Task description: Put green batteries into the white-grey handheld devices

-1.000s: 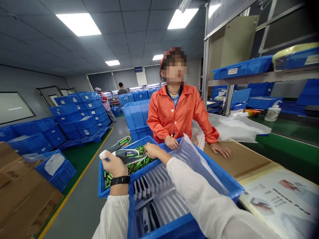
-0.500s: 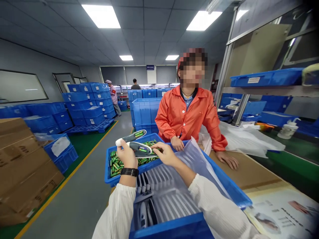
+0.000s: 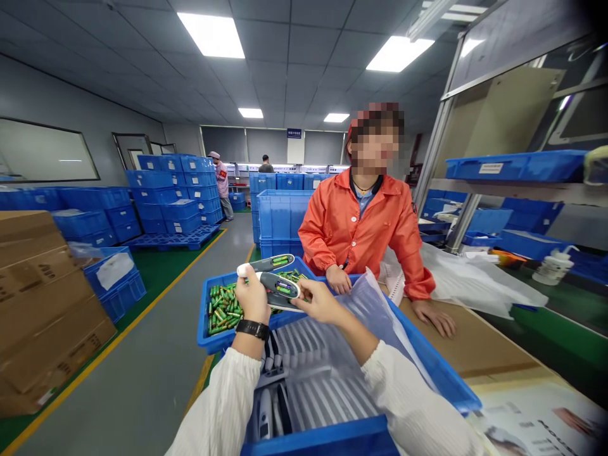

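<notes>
1. Two grey handheld devices [image 3: 278, 284] are held up over the blue bins, and a green battery shows in the open back of each. The left hand [image 3: 253, 299] is wrapped shut around their white ends, watch strap at the wrist.
2. The right hand [image 3: 319, 300] is brought to the near device's battery bay, fingertips pinched there; whether a battery or a cover is gripped cannot be told.
3. The fitting step appears to be in hand. It is best done with the devices kept steady by the left hand and the press made straight into the bay, so nothing slips off sideways.
4. The polarity is worth checking before the bay is closed, since the batteries already seated lie lengthwise.
5. The battery bin [image 3: 209, 329], far and left of the hands, is heaped with loose green batteries [image 3: 223, 308]; spills are a risk if it is bumped.
6. The near bin [image 3: 332, 437] holds rows of more grey-and-white devices under a clear plastic sheet [image 3: 380, 316].
7. A co-worker in an orange coat [image 3: 361, 231] stands at the far side, one hand on the bin rim, the other flat on the cardboard-topped table [image 3: 475, 342].
</notes>
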Demonstrator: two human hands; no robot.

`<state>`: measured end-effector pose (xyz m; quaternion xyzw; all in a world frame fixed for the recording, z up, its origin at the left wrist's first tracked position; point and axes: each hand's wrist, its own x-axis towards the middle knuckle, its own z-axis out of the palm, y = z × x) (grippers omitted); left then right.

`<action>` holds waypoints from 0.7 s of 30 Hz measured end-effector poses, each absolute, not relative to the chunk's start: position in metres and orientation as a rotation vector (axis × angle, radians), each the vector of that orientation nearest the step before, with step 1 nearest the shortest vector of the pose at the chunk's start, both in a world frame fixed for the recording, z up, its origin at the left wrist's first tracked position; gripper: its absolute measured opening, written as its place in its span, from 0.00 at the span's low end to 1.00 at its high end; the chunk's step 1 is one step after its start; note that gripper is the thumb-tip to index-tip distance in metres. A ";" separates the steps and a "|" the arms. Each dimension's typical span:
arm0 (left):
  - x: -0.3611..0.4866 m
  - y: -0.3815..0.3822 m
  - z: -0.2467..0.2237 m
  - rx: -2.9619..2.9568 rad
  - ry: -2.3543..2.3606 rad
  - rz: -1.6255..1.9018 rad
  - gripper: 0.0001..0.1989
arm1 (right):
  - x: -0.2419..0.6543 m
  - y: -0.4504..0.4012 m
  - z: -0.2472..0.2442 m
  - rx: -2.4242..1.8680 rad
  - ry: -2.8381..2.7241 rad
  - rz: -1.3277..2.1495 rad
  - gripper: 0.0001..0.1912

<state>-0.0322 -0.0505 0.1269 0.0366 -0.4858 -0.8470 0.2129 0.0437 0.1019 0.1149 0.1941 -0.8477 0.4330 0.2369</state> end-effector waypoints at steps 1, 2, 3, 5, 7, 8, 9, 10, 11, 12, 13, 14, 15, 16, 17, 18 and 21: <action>-0.032 -0.051 0.127 0.111 -1.338 -2.379 0.21 | 0.046 0.100 0.114 0.550 -2.308 1.130 0.09; -0.032 -0.051 0.127 0.123 -1.322 -2.415 0.21 | 0.048 0.099 0.114 0.573 -2.291 1.076 0.10; -0.033 -0.052 0.127 0.139 -1.304 -2.453 0.20 | 0.051 0.098 0.112 0.607 -2.285 1.031 0.12; -0.034 -0.054 0.126 0.161 -1.275 -2.529 0.19 | 0.055 0.096 0.107 0.698 -2.314 0.952 0.17; -0.036 -0.055 0.124 0.163 -1.250 -2.598 0.18 | 0.058 0.096 0.099 0.750 -2.343 0.869 0.20; -0.036 -0.055 0.122 0.166 -1.239 -2.625 0.18 | 0.058 0.096 0.094 0.754 -2.343 0.841 0.21; -0.036 -0.055 0.121 0.170 -1.231 -2.647 0.18 | 0.059 0.096 0.090 0.750 -2.335 0.829 0.20; -0.036 -0.055 0.120 0.174 -1.227 -2.661 0.18 | 0.059 0.096 0.086 0.742 -2.319 0.840 0.19; -0.036 -0.054 0.120 0.175 -1.230 -2.666 0.18 | 0.059 0.096 0.083 0.730 -2.300 0.877 0.17; -0.035 -0.054 0.120 0.170 -1.235 -2.663 0.19 | 0.059 0.096 0.082 0.708 -2.285 0.947 0.17; -0.034 -0.053 0.121 0.149 -1.238 -2.654 0.20 | 0.060 0.096 0.082 0.661 -2.271 1.063 0.18; -0.031 -0.052 0.122 0.111 -1.241 -2.639 0.21 | 0.061 0.096 0.084 0.588 -2.264 1.232 0.21; -0.028 -0.050 0.125 0.048 -1.249 -2.625 0.22 | 0.064 0.097 0.088 0.493 -2.255 1.449 0.25; -0.023 -0.047 0.127 -0.041 -1.267 -2.618 0.23 | 0.067 0.097 0.092 0.403 -2.249 1.693 0.29; -0.017 -0.043 0.130 -0.157 -1.305 -2.624 0.24 | 0.073 0.098 0.097 0.337 -2.250 1.935 0.32; -0.009 -0.038 0.133 -0.289 -1.365 -2.638 0.25 | 0.081 0.099 0.102 0.306 -2.251 2.144 0.33; 0.020 -0.016 0.142 -0.663 -1.622 -2.625 0.25 | 0.119 0.104 0.108 0.300 -2.215 2.355 0.26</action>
